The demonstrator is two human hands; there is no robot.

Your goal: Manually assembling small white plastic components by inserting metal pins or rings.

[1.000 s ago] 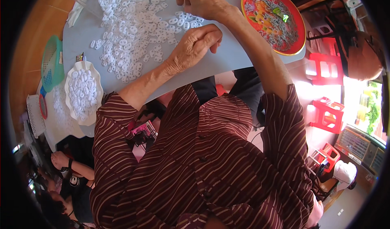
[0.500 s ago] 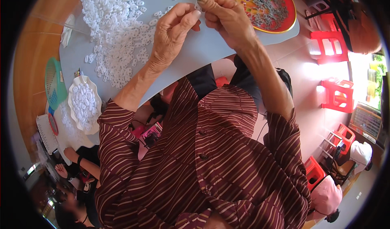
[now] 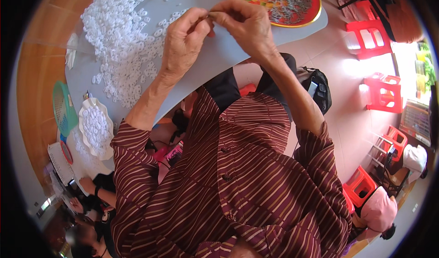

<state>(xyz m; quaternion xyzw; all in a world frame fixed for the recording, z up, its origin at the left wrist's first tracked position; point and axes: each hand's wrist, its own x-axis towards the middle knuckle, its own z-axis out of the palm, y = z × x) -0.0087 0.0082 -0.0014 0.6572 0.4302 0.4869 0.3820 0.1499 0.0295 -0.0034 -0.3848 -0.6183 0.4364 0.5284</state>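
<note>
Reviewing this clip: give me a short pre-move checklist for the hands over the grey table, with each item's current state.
1. Hands together: left hand and right hand meet fingertip to fingertip above the table - ok.
2. Piece pinched between them: too small to see - cannot tell.
3. White pieces beside the left hand - ok.
4. Red tray beside the right hand, holding grey pieces - ok.
5. White dish, filled, at the left end of the table - ok.

L hand (image 3: 183, 43) & R hand (image 3: 247, 24) meet fingertip to fingertip over grey table (image 3: 219, 61), pinching sth tiny. White ring pile (image 3: 123, 34) just left, red tray (image 3: 274, 2) behind R hand.
</note>
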